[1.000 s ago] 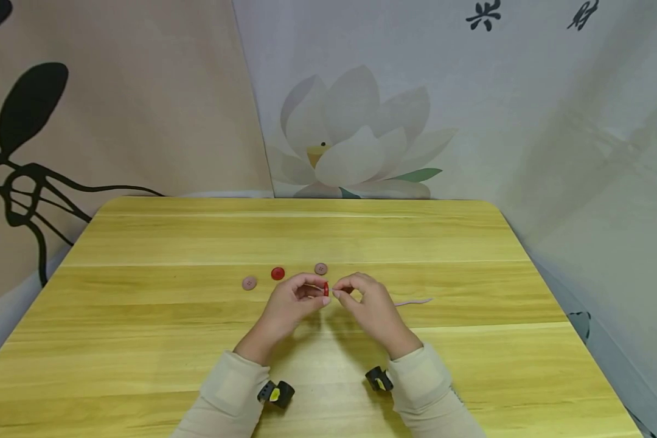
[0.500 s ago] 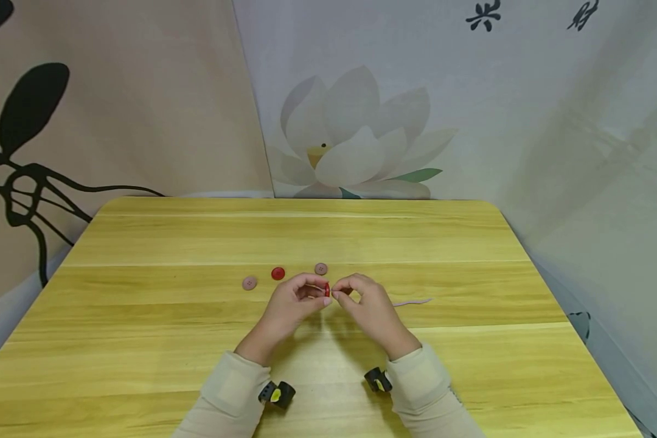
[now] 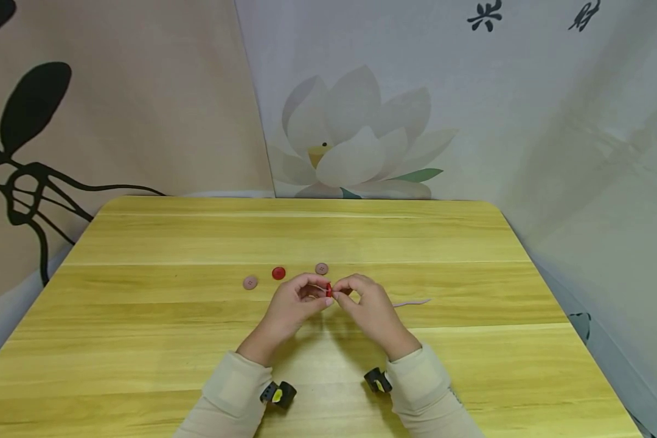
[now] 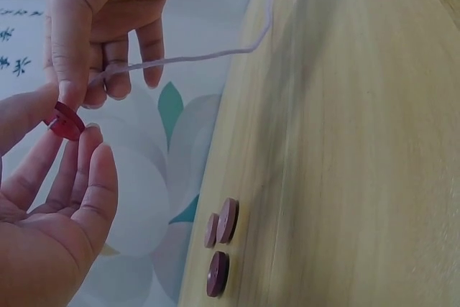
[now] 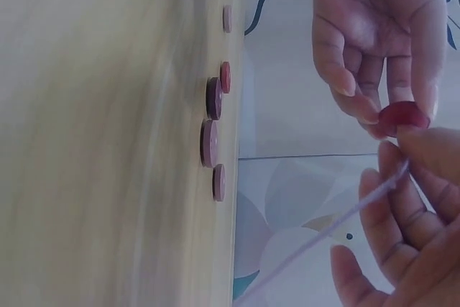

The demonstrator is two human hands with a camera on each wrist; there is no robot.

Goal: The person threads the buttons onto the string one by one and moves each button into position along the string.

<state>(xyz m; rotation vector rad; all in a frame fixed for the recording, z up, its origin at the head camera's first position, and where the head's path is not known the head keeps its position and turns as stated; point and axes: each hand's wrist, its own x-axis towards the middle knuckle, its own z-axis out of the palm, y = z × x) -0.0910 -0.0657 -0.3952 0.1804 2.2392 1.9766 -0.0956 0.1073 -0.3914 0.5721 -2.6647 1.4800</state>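
Observation:
My left hand [image 3: 295, 301] pinches a red button [image 4: 67, 121] by its rim, on edge above the table, between thumb and fingers. Facing it from the right, my right hand [image 3: 369, 307] pinches a pale purple string [image 4: 194, 57] near its end. The right fingertips are right at the button's face, and they cover the string's tip. From that hand the rest of the string [image 5: 316, 234] trails off; in the head view its loose end [image 3: 412, 302] shows to the right of the right hand.
On the wooden table [image 3: 142, 334] beyond my hands lie a pinkish button [image 3: 250, 282], another red button [image 3: 278, 273] and a second pinkish button [image 3: 321, 268]. The right wrist view shows several buttons in a row, including a dark one [image 5: 214, 98]. Printed cloth [image 3: 197, 121] hangs behind.
The red button has shifted slightly right, and the small gap between it and my right fingertips has closed. The buttons on the table have stayed put.

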